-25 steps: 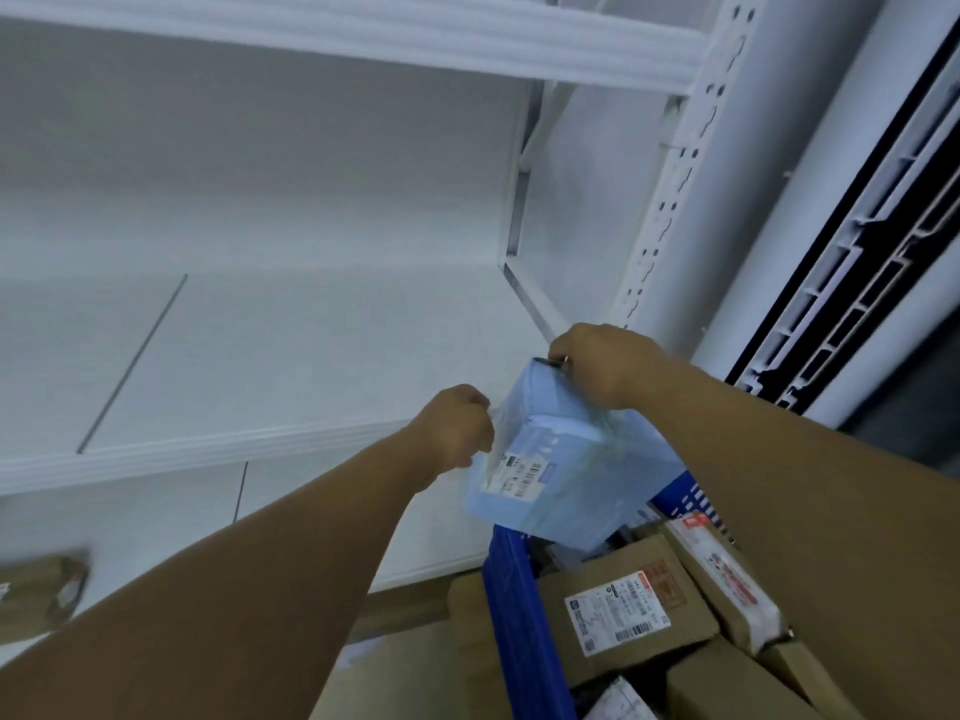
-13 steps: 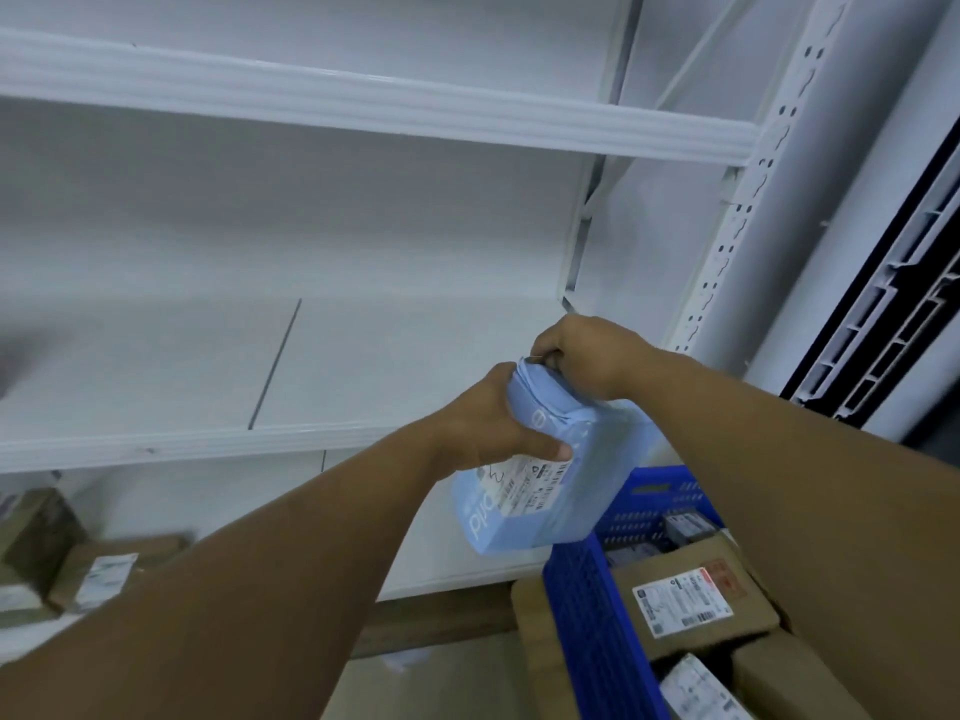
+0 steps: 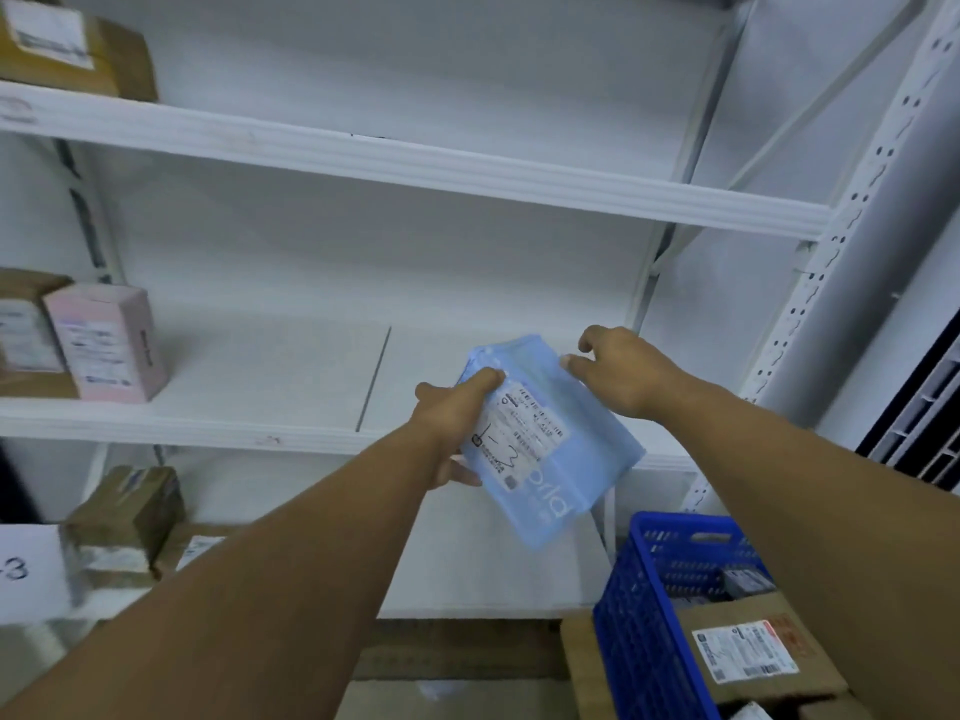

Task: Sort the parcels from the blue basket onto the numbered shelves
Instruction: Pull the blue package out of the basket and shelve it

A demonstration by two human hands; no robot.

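left hand (image 3: 457, 423): gripping the blue parcel (image 3: 550, 459) along its left edge; thumb lying across the top face beside the white label, fingers curling underneath; firm wrap, not a fingertip pinch
right hand (image 3: 618, 371): hovering just right of and above the grip; fingers hanging loosely curled, holding nothing; thumb tip sitting at the parcel's top corner, can't tell if it's touching
blue parcel: hanging in the air, tilted, label face up; far end pointing at the middle shelf (image 3: 208, 426), near end dropping below and right of the grip; handwriting on the label, not readable
blue basket (image 3: 649, 621): sitting below and right of the grip, well apart from the parcel; carrying a brown carton (image 3: 763, 662) with a white label facing up, a dark packet (image 3: 748, 582) behind it, more parcels showing partly at the bottom edge
middle shelf: running behind the grip; pink box (image 3: 106, 340) standing far left of the grip, touching a brown box (image 3: 21, 324)
upper shelf (image 3: 415, 163): running above the grip; labelled carton (image 3: 72, 49) sitting far up-left
lower shelf: brown cartons (image 3: 130, 517) sitting down-left of the grip; white tag (image 3: 26, 569) reading "-3" beside them
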